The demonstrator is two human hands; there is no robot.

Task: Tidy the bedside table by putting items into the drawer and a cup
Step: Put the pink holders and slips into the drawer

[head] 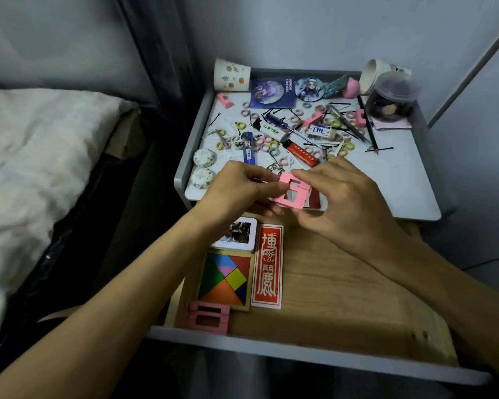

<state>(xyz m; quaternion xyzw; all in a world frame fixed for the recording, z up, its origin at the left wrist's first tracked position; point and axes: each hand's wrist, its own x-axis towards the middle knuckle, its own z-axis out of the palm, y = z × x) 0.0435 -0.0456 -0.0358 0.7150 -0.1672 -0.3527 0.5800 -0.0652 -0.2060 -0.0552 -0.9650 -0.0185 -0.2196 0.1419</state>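
left hand (236, 188) and right hand (343, 197) both pinch a pink frame (282, 200) above the back end of the drawer (328, 283). a slack pinch may drop it outside the drawer.

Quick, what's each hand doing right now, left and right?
Left hand: pinching the pink frame-shaped block on its left side.
Right hand: pinching the same pink frame-shaped block at its upper right.

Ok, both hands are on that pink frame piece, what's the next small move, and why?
Probably lower the pink frame piece into the open drawer, next to the matching pink pieces at its front left corner. The left hand and right hand both pinch it just above the drawer, and like pieces already lie there.
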